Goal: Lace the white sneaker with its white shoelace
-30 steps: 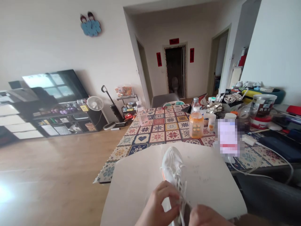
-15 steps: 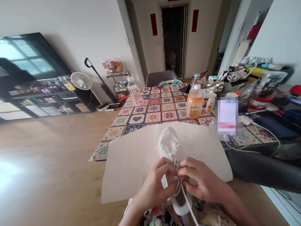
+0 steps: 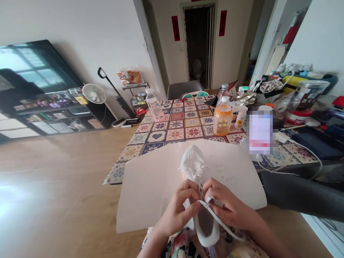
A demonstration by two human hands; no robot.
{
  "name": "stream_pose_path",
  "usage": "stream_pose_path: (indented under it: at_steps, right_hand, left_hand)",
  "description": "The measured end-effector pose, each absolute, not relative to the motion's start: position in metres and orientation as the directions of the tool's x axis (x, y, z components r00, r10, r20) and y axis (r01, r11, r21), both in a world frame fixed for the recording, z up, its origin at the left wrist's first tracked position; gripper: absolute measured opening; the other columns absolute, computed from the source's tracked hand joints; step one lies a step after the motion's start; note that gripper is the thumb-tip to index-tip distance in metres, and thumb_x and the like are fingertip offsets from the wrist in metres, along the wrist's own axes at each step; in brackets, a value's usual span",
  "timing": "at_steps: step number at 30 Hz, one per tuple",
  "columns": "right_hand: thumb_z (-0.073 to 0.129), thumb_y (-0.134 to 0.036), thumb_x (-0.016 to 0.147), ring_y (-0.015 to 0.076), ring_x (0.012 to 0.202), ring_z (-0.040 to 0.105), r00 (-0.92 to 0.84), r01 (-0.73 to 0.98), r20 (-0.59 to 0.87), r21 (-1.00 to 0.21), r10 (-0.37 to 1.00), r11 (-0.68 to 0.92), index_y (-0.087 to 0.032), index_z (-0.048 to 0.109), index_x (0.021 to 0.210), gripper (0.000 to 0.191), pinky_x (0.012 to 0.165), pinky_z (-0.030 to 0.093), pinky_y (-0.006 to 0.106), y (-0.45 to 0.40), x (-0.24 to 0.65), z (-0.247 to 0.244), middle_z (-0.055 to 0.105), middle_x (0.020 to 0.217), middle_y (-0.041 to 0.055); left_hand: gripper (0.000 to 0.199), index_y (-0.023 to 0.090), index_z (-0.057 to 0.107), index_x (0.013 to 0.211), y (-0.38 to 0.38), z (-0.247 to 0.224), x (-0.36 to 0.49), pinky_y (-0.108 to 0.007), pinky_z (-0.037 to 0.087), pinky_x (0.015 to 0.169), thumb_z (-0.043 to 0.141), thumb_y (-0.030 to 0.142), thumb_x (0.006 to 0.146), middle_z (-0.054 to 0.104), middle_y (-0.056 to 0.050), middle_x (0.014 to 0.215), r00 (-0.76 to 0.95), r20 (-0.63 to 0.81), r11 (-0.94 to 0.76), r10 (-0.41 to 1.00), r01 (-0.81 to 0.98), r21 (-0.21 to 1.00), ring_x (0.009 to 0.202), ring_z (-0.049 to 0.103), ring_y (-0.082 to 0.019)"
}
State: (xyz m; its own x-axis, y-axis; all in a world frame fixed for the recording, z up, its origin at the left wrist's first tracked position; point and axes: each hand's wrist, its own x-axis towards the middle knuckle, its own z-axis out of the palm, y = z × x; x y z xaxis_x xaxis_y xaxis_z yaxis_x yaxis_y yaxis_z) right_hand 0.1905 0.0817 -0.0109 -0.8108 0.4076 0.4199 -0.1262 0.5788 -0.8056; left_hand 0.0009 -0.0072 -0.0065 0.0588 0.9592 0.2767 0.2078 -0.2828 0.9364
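A white sneaker [image 3: 192, 160] lies on a large sheet of white paper [image 3: 145, 193], its toe pointing away from me and its heel close to my lap. Over its upper part, my left hand [image 3: 182, 202] pinches a white shoelace [image 3: 224, 226] between thumb and fingers. Opposite it, my right hand [image 3: 225, 202] is closed on the same lace, where a small loop stands up by the thumb. One long lace end trails toward the right forearm. My fingers partly hide the eyelets.
Beyond the paper, a patterned tablecloth [image 3: 176, 125] carries an orange drink bottle [image 3: 223, 118] and a pinkish bottle [image 3: 155, 105]. To the right stand a blurred phone [image 3: 260, 133], its white cable [image 3: 309, 150] and assorted clutter. A grey chair [image 3: 185, 89] is at the far end.
The lace between my hands has shifted; a loop now shows near my right thumb. Its loose end has swung right, and more of the shoe's opening is visible.
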Motion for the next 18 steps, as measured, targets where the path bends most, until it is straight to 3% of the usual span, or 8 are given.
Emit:
stream_pose_path:
  at_steps: [3, 7, 12, 15, 18]
  right_hand:
    - [0.06, -0.032, 0.099, 0.0189, 0.094, 0.058, -0.828, -0.227, 0.42, -0.857, 0.372, 0.462, -0.021, 0.061, 0.087, 0.017, 0.083, 0.049, 0.031, 0.086, 0.194, -0.011, 0.056, 0.101, 0.0037]
    - [0.064, -0.047, 0.098, 0.017, 0.085, 0.06, -0.832, -0.321, 0.453, -0.864, 0.319, 0.389, -0.021, 0.07, 0.085, 0.029, 0.079, 0.049, 0.03, 0.093, 0.2, -0.009, 0.06, 0.095, 0.0027]
    - [0.067, -0.044, 0.097, 0.0199, 0.091, 0.063, -0.845, -0.278, 0.442, -0.843, 0.3, 0.46, -0.021, 0.076, 0.091, 0.025, 0.083, 0.05, 0.033, 0.1, 0.203, -0.009, 0.068, 0.094, 0.0058]
    - [0.065, -0.037, 0.099, 0.0198, 0.091, 0.064, -0.827, -0.305, 0.485, -0.812, 0.284, 0.497, -0.023, 0.078, 0.099, 0.019, 0.082, 0.051, 0.033, 0.103, 0.205, -0.01, 0.073, 0.095, 0.0063]
    - [0.068, -0.033, 0.098, 0.0188, 0.088, 0.068, -0.812, -0.367, 0.516, -0.815, 0.273, 0.448, -0.027, 0.078, 0.107, 0.015, 0.079, 0.052, 0.03, 0.104, 0.208, -0.01, 0.076, 0.096, 0.0052]
  left_hand:
    - [0.038, 0.019, 0.065, 0.07, -0.009, -0.007, -0.006, -0.034, 0.045, 0.08, 0.068, 0.052, 0.089, 0.054, -0.004, 0.087, 0.089, 0.277, -0.283, 0.957, 0.067, 0.957, 0.084, 0.055, -0.021]
    - [0.039, 0.02, 0.064, 0.066, -0.015, -0.007, -0.014, -0.033, 0.045, 0.074, 0.076, 0.053, 0.082, 0.053, -0.004, 0.085, 0.075, 0.275, -0.269, 0.959, -0.075, 0.96, 0.079, 0.055, -0.02]
    - [0.057, 0.02, 0.048, 0.048, -0.019, -0.014, -0.017, -0.032, 0.042, 0.062, 0.08, 0.064, 0.067, 0.047, -0.002, 0.069, -0.026, 0.317, -0.315, 0.948, -0.213, 0.925, 0.065, 0.05, -0.018]
    - [0.07, 0.02, 0.035, 0.037, -0.02, -0.021, -0.024, -0.03, 0.041, 0.054, 0.077, 0.07, 0.062, 0.036, 0.001, 0.049, -0.073, 0.445, -0.444, 0.893, -0.31, 0.841, 0.052, 0.045, -0.016]
    - [0.082, 0.022, 0.033, 0.026, -0.018, -0.022, -0.037, -0.03, 0.04, 0.046, 0.055, 0.093, 0.061, 0.025, 0.004, 0.031, 0.023, 0.488, -0.481, 0.872, -0.139, 0.866, 0.035, 0.036, -0.012]
